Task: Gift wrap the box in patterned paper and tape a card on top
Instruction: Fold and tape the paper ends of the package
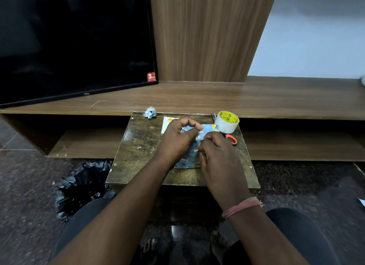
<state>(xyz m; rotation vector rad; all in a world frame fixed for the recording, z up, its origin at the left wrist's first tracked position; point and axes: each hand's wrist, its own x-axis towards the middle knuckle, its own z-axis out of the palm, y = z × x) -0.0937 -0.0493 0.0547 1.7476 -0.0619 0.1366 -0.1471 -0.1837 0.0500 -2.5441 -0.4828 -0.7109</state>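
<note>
On small table [138, 150], both hands' curled fingers [194, 131] on patterned paper [189, 156]

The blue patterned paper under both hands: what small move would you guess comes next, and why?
Probably reaching the right hand to the tape roll just beyond it. Both hands pinch the patterned paper folded over the box on the small table, no tape shows on it, and the left hand could hold the fold.

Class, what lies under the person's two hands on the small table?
Blue patterned paper shows under the left hand and right hand. Any box inside is covered.
</note>
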